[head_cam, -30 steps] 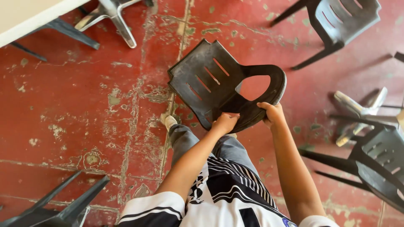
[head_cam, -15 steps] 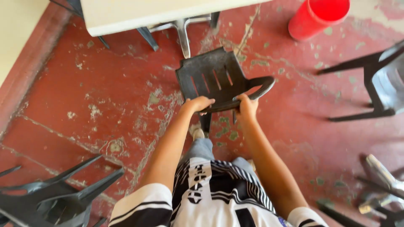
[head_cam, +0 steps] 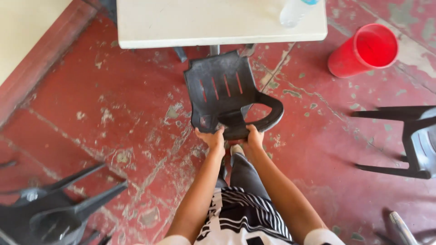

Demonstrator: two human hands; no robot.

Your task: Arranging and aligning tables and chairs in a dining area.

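Black plastic chair (head_cam: 222, 93) carried closer to the white table (head_cam: 218, 22) than before, left hand (head_cam: 211, 138) and right hand (head_cam: 254, 137) both gripping its backrest rim, red bucket (head_cam: 363, 50) at right.

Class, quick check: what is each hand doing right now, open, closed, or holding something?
Left hand: closed on the back edge of the black plastic chair.
Right hand: closed on the same chair's curved backrest rim.

A clear plastic bottle (head_cam: 295, 11) with a blue cap stands on the table (head_cam: 218, 27).
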